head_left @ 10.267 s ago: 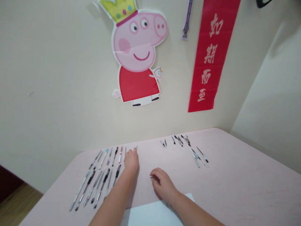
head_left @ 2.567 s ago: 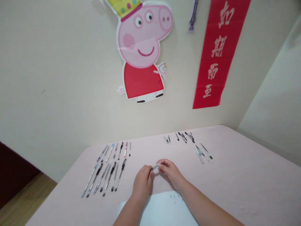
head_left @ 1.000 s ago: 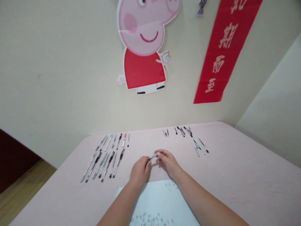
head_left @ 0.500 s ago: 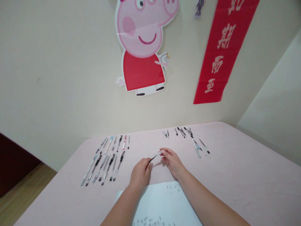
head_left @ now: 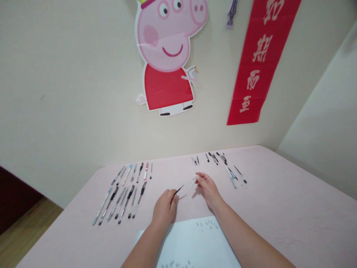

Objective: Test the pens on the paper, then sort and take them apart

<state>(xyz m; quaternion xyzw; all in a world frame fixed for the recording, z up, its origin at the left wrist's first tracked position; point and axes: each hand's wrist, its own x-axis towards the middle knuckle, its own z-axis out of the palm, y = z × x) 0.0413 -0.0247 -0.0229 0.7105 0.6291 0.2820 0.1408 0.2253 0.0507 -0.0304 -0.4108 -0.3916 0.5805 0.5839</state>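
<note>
My left hand (head_left: 164, 205) is closed on a thin pen body (head_left: 179, 190) whose dark tip points up and to the right. A short gap to its right, my right hand (head_left: 208, 188) pinches a small pale pen cap (head_left: 193, 182). Both hands hover just above the pink table (head_left: 279, 208), behind a white sheet of paper (head_left: 192, 242) with small pen marks on it.
Two rows of several pens (head_left: 125, 191) lie at the left of the table. Loose caps and pen parts (head_left: 220, 163) lie at the back right. A cartoon pig cutout (head_left: 167, 56) and a red banner (head_left: 256, 63) hang on the wall behind.
The two hands held one pen between them; now they have drawn apart, the cap in my right hand and the pen body in my left. The camera tilted slightly.
</note>
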